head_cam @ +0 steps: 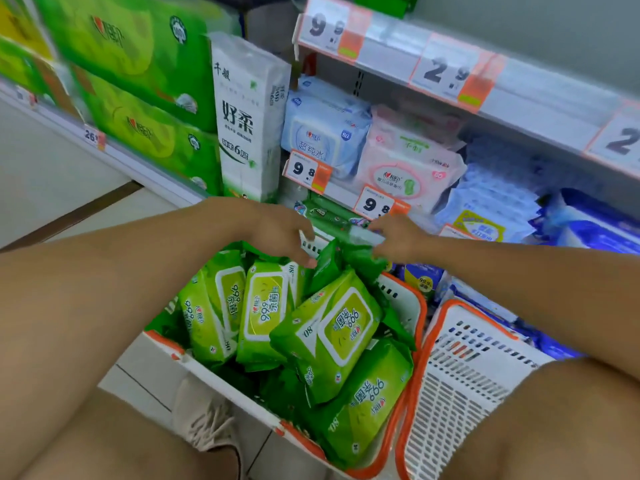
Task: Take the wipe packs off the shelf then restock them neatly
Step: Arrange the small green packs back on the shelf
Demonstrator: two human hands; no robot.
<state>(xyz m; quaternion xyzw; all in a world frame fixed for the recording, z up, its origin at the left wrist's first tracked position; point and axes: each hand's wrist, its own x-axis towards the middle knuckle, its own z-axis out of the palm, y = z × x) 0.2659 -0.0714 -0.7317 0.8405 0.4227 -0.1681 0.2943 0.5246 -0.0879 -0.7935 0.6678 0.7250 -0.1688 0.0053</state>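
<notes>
Bare knees (86,427) flank a white slotted plastic basket with orange rim (415,306), heaped with green soft-plastic wipe packs (329,327); at its 12 o'clock edge both hands meet — left hand (277,233) and right hand (398,237) grip one dark-green pack (349,254); white empty basket (460,375) at 3 o'clock.

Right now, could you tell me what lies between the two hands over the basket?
In the head view, a green wipe pack spans the gap, gripped by the left hand and the right hand.
</notes>
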